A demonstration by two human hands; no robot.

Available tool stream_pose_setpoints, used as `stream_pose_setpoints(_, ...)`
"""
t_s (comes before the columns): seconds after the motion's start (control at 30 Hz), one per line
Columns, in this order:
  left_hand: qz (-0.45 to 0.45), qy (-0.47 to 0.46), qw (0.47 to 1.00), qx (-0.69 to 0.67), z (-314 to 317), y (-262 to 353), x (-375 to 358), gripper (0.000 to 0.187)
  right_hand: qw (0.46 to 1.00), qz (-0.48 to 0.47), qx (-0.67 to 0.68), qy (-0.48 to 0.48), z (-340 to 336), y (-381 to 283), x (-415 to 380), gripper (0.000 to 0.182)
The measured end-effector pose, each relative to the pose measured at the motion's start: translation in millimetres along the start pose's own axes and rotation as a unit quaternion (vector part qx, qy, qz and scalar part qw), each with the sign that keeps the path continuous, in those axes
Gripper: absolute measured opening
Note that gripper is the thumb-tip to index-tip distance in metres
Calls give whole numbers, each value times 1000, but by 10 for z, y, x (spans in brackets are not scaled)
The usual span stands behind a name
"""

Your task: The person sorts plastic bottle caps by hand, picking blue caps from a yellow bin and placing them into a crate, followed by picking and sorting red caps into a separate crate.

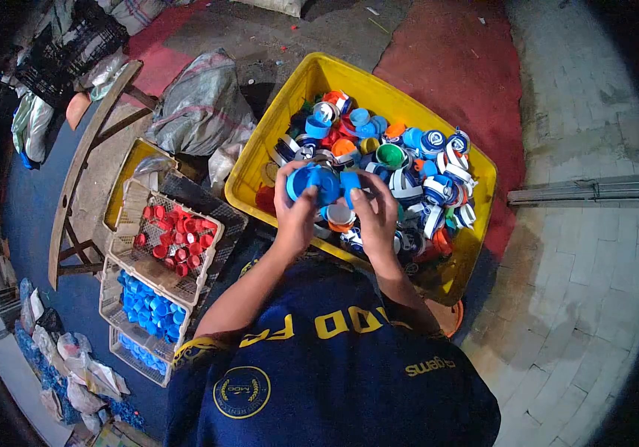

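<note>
Over the near side of a large yellow tub (304, 78), both my hands are closed on blue plastic caps. My left hand (294, 216) grips a round blue cap (301, 181) by its edge, and another blue piece overlaps it on the right. Between the thumb and fingers of my right hand (376, 212) is a smaller blue cap (350, 183). Beneath and beyond the hands lies a heap of mixed caps and lids in blue, white, red and orange, with a green cap (390, 155) among them.
Stacked crates stand on the left, one with red caps (179, 240), one below with blue caps (148, 307). A grey woven sack (204, 104) sits beside the tub. A curved wooden frame (81, 171) lies farther left, near plastic bags (81, 365). Right is a tiled floor (558, 298).
</note>
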State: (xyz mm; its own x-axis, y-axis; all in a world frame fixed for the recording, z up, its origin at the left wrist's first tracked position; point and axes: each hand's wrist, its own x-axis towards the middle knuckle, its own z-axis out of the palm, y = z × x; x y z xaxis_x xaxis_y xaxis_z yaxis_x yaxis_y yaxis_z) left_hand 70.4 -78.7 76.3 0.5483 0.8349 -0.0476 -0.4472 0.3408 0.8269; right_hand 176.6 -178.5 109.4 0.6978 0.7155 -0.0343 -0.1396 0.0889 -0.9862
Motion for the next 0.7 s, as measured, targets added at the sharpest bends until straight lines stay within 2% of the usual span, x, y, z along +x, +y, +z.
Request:
stream_pose_setpoints(0.07,-148,15,972,-181,152,271,-43,40,994,-69,-86,-20,53,-42,4,40)
stream_pose_setpoints(0.1,-170,3,963,-211,115,253,-24,41,989,-106,-98,-30,93,-33,25,46)
stream_pose_setpoints(0.2,-184,8,937,-298,37,195,48,44,948,-193,-250,-48,139,-151,13,56)
stream_pose_setpoints(0.3,-181,-7,934,-309,43,270,72,48,910,-276,-302,-65,133,-149,3,58)
stream_pose_setpoints(0.47,-205,-9,909,-363,-25,280,59,50,840,-305,-427,-134,213,-142,-90,59)
stream_pose_setpoints(0.6,-212,14,930,-301,-120,212,66,50,830,-306,-439,-157,240,-109,-116,67)
stream_pose_setpoints(0.63,-218,49,927,-301,-122,245,43,49,828,-304,-442,-163,242,-126,-118,68)
stream_pose_setpoints(0.7,-220,15,919,-327,-125,291,37,49,826,-307,-441,-174,237,-153,-116,70)
